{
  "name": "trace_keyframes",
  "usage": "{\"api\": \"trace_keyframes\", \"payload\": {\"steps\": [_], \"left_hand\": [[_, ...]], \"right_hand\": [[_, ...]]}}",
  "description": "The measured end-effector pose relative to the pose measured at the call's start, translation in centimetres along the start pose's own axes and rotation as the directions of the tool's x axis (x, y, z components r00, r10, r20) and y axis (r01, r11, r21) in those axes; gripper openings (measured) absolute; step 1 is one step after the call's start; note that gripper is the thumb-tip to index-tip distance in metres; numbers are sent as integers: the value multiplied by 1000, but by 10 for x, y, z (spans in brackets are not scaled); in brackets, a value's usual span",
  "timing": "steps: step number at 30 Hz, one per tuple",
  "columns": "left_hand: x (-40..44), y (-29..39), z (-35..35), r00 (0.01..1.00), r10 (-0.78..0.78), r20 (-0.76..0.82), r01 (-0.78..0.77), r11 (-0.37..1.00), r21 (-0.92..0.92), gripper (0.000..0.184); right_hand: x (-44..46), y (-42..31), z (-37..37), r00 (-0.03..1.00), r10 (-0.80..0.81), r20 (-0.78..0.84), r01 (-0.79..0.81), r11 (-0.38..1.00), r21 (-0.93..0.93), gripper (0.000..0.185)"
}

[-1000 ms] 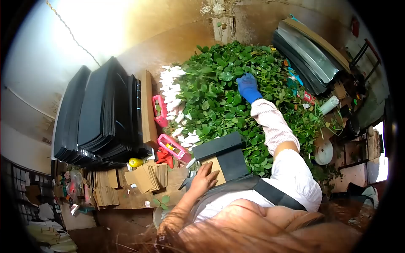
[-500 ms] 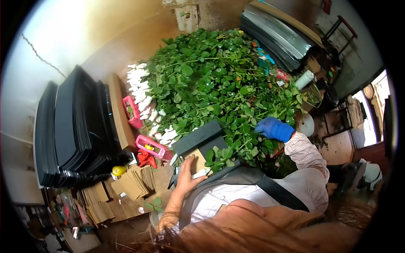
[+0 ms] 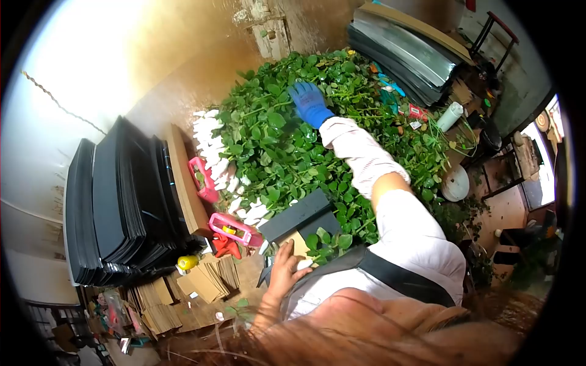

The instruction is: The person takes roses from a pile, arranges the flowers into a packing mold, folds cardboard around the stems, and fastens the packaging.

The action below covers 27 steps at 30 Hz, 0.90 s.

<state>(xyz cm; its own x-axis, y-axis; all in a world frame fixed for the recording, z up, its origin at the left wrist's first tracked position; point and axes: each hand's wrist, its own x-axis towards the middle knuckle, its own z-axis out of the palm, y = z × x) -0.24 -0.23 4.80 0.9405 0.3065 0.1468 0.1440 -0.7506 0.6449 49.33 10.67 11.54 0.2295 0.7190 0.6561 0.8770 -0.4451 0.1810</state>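
Note:
A large heap of leafy green stems (image 3: 274,146) covers the table, with white-wrapped flower heads (image 3: 207,137) along its left side. My right hand (image 3: 310,104), in a blue glove, reaches across to the far part of the heap. Its fingers are extended over the leaves, and the fingertips are partly lost among them. My bare left hand (image 3: 287,268) rests near my body with thumb and fingers apart, against a piece of cardboard (image 3: 299,244) and beside a white-wrapped head (image 3: 303,264). A dark folded sheet (image 3: 296,216) stands just beyond it, and a short leafy bunch (image 3: 329,242) lies to its right.
Black sheets (image 3: 116,201) stand stacked at the left beside a long cardboard strip (image 3: 188,183). Pink holders (image 3: 235,230), a yellow roll (image 3: 187,262) and cardboard pieces (image 3: 210,279) lie near the left front. More sheets (image 3: 403,52) and a white bucket (image 3: 455,183) are at the right.
My right hand has moved from the near right edge of the heap to its far middle, the arm stretching out. My left hand stays by the cardboard. The view has shifted slightly.

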Motion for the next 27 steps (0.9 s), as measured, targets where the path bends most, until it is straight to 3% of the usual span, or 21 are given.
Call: {"api": "trace_keyframes", "payload": {"steps": [2, 3, 5, 6, 7, 9, 10, 11, 13, 14, 15, 17, 18, 21, 25, 27], "left_hand": [[-2, 4, -4, 999, -28, 20, 29, 999, -35, 36], [-3, 2, -3, 999, -36, 19, 37, 998, -49, 34], [-2, 2, -6, 999, -22, 38, 24, 999, -43, 31], [-2, 3, -7, 999, -20, 46, 22, 999, -46, 30], [0, 5, -10, 998, -19, 57, 22, 998, -56, 27], [2, 9, -14, 998, -28, 64, 33, 996, -78, 28], [1, 5, -11, 999, -14, 42, 18, 996, -86, 26], [2, 10, -15, 999, -10, 42, 14, 997, -75, 41], [1, 11, -12, 994, -112, 13, 113, 987, -112, 64], [5, 18, -20, 970, -224, 94, 239, 949, -206, 90], [-3, 3, -7, 965, -253, 71, 263, 929, -260, 101], [-2, 10, -6, 976, -205, -72, 163, 910, -381, 111], [1, 23, -14, 959, -266, -95, 212, 901, -378, 102], [-3, 11, -11, 985, -172, 11, 171, 967, -191, 86], [-2, 5, -7, 997, -77, -25, 72, 987, -142, 68], [-2, 6, -7, 998, -67, -6, 66, 989, -132, 66]], "right_hand": [[7, -6, 14, 932, 92, 350, -108, 994, 27, 35], [6, -7, 17, 846, 128, 517, -164, 986, 25, 33], [-11, 3, -23, 961, 114, 252, -214, 883, 417, 31], [-18, 12, -56, 987, 130, 91, -159, 805, 571, 33], [-31, 24, -82, 992, 86, -97, -14, 818, 576, 36], [-59, 48, -150, 999, -26, 23, 4, 744, 669, 41], [-84, 67, -159, 989, -124, 84, 12, 628, 778, 40], [-106, 79, -185, 943, -236, 234, -51, 593, 804, 40], [-146, 84, -219, 798, -381, 467, -200, 563, 802, 39], [-173, 87, -219, 744, -429, 513, -173, 618, 767, 40], [-192, 85, -228, 692, -444, 569, -129, 699, 703, 40], [-234, 84, -228, 605, -434, 667, -32, 824, 565, 43], [-261, 86, -214, 546, -407, 732, -54, 855, 516, 42], [-284, 70, -207, 325, -326, 888, 20, 941, 338, 39], [-209, 42, -240, 44, -241, 969, 218, 949, 226, 30], [-151, 25, -235, 400, -278, 873, 232, 953, 197, 25]]}}
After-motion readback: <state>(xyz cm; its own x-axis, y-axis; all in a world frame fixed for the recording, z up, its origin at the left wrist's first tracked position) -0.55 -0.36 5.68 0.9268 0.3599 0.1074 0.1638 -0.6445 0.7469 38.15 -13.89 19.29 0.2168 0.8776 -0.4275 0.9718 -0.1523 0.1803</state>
